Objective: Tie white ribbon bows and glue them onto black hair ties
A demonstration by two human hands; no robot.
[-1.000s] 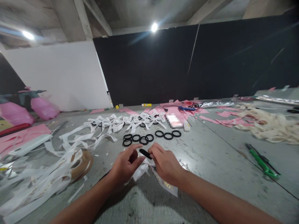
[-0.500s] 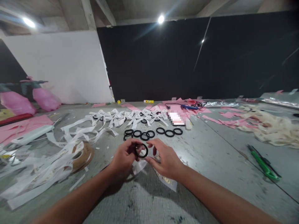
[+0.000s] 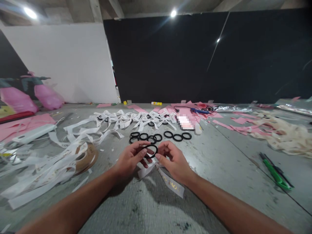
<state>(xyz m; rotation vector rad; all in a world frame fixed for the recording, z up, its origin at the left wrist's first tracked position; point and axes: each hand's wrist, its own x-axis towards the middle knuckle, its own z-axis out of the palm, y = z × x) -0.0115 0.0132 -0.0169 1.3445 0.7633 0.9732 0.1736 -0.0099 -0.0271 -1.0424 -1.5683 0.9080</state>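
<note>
Between my hands, just above the table, is a black ring (image 3: 156, 151), tilted so that its opening shows. My left hand (image 3: 129, 160) pinches the ring's left side between thumb and fingers. At the right side, my right hand (image 3: 177, 163) has curled fingers, with the thumb tip against the ring. A white ribbon (image 3: 172, 186) with gold lettering hangs below the ring, its two ends spread apart on the table side. Where the ribbon meets the ring is partly hidden by my fingers. Several loose black rings (image 3: 177, 137) lie just beyond my hands.
Ribbon bows (image 3: 122, 119) lie in a heap farther back. On the left are a brown ribbon spool (image 3: 94, 158), loose white ribbon and a white glue gun-like tool (image 3: 35, 133). A green cutter (image 3: 275, 174) lies right, near cream fabric (image 3: 290, 135). Pink scraps (image 3: 168, 109) line the back.
The ring has risen slightly and tilted flatter. My right hand has closed in to touch its right side, and more of the ribbon shows below. The camera view has shifted slightly.
</note>
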